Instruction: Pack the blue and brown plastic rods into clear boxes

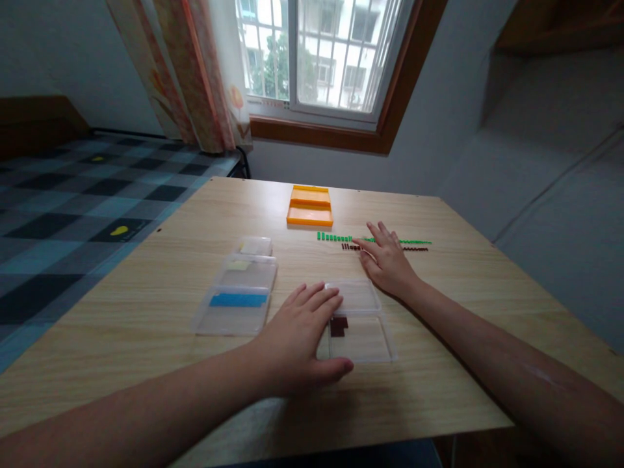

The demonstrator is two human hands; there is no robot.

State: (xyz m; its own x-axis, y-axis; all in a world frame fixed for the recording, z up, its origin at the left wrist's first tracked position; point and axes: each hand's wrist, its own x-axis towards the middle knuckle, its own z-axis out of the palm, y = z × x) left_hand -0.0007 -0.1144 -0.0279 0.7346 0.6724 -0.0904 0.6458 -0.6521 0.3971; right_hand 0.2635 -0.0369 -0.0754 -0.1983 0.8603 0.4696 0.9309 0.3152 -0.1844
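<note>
Clear box [363, 341] touched by flat left hand [299, 341].

A stepped orange plastic block [309, 207] sits far back on the pale wooden table [146, 286]. A clear plastic box [244, 276] holding a flat blue strip [238, 299] lies left of centre. A blue checked bedcover [73, 201] spreads beyond the table's left edge.

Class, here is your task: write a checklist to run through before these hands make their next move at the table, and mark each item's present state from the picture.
1. Left hand steadies the clear box holding dark brown pieces: ok, it rests flat on the box's left edge.
2. Right hand reaches the rows: ok, its fingers lie over the dark brown row and green row.
3. No piece in either grip: ok, both hands lie open.
4. Rows unbroken: cannot tell, the right hand covers their middle.
5. Orange tray untouched: ok, it stands apart behind the rows.
</note>
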